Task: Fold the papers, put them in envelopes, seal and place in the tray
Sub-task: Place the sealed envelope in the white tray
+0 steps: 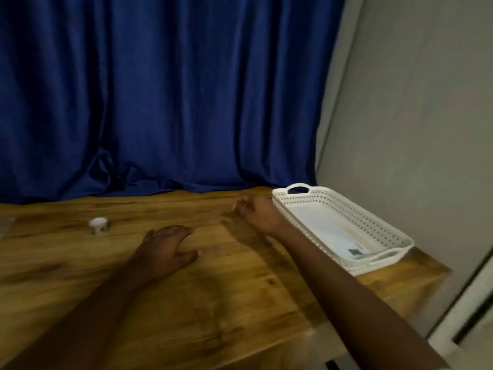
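Envelopes [333, 231] in the tray [384, 222] look light and floppy, so I'd pinch an edge. Left hand [165, 249] lies flat with fingers spread on the surface [213, 303]; right hand [256, 212] is loosely curled, holding nothing.

Wood-grain table [186, 303]; perforated, seemingly plastic tray [384, 225]; sheeny cloth curtain [160, 89].

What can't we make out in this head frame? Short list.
- Tray contents: something white and flat with a dark printed mark lies inside; how many envelopes, and whether sealed, is too blurred to tell.
- Small white jar: label too small and blurred to read.
- Grey object at the left edge: cut off by the frame.
- Right hand: fingers curled, palm side hidden; seems empty.
- Left hand: lies flat on the table, hiding whatever is under the palm.
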Tool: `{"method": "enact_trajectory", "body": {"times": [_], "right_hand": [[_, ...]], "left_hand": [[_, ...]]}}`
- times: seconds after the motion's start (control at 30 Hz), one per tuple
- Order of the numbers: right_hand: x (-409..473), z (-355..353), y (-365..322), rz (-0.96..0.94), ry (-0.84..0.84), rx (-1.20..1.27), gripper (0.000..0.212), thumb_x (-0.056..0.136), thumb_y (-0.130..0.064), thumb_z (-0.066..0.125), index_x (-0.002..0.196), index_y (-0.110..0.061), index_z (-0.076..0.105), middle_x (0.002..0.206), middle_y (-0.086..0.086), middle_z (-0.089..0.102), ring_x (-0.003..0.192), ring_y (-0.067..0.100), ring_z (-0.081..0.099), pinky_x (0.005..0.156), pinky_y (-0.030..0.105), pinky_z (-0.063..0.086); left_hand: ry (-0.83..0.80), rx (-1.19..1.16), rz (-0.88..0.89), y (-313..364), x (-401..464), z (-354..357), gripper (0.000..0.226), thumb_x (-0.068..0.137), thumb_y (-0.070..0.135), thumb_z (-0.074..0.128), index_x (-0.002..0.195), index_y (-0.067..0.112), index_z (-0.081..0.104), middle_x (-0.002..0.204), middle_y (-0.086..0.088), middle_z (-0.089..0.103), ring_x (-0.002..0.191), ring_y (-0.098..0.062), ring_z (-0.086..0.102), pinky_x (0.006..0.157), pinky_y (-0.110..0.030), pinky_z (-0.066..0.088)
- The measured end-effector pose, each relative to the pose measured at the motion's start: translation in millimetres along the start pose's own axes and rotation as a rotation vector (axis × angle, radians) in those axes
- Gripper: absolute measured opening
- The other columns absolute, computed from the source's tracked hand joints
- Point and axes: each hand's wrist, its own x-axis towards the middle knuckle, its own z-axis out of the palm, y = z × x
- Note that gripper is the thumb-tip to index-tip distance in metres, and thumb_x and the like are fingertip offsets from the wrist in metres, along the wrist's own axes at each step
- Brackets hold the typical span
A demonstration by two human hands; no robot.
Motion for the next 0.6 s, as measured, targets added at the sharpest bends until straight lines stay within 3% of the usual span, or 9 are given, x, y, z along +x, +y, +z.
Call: {"method": "enact_trajectory", "body": {"times": [0.1,0.17,0.27,0.33,0.47,0.6], "right_hand": [[15,79,-25,-0.028,-0.207,-0.147,0.039,0.1,-0.04,0.044,0.125,-0.017,0.063,0.126,0.008,0.065,0.112,0.026,0.061,0.099,0.04,0.049],[22,118,-38,-0.066,-0.279,-0.244,0.046,0.101,-0.043,0.036,0.139,-0.021,0.052,0.143,0.013,0.052,0.129,0.032,0.049,0.108,0.05,0.039],[33,155,-48,-0.073,-0.309,-0.369,0.054,0.102,-0.047,0.029,0.153,-0.028,0.034,0.163,0.012,0.026,0.146,0.033,0.027,0.116,0.059,0.018],[36,159,-41,-0.082,-0.291,-0.402,0.057,0.102,-0.051,0.029,0.154,-0.03,0.031,0.165,0.008,0.021,0.149,0.031,0.021,0.118,0.058,0.014],[41,158,-27,-0.091,-0.286,-0.336,0.059,0.101,-0.054,0.034,0.155,-0.032,0.032,0.167,0.001,0.02,0.153,0.026,0.015,0.122,0.052,0.01],[40,159,-30,-0.102,-0.266,-0.308,0.06,0.1,-0.054,0.037,0.155,-0.032,0.034,0.167,0.001,0.021,0.153,0.025,0.016,0.122,0.052,0.01]], "left_hand": [[0.105,-0.058,-0.049,-12,-3,-4,0.079,0.083,0.078,0.049,0.15,0.036,0.046,0.153,0.009,0.049,0.139,-0.015,0.046,0.116,-0.042,0.035],[0.175,-0.117,-0.068,-20,-7,-7,0.067,0.085,0.06,0.06,0.145,0.032,0.053,0.147,0.008,0.057,0.133,-0.015,0.053,0.109,-0.034,0.043],[0.339,-0.203,-0.131,-32,-17,-17,0.057,0.085,0.033,0.067,0.141,0.027,0.057,0.139,0.003,0.061,0.129,-0.021,0.054,0.106,-0.032,0.045],[0.529,-0.18,-0.179,-40,-22,-33,0.054,0.086,0.024,0.065,0.139,0.025,0.058,0.135,-0.002,0.059,0.126,-0.024,0.053,0.105,-0.036,0.046],[0.873,-0.205,-0.373,-67,-36,-70,0.062,0.085,0.032,0.066,0.145,0.022,0.052,0.135,-0.005,0.052,0.123,-0.027,0.05,0.102,-0.041,0.047],[0.578,-0.223,-0.666,-97,-45,-58,0.107,0.075,0.069,0.071,0.159,0.019,0.027,0.152,-0.015,0.039,0.137,-0.035,0.039,0.111,-0.047,0.039]]}}
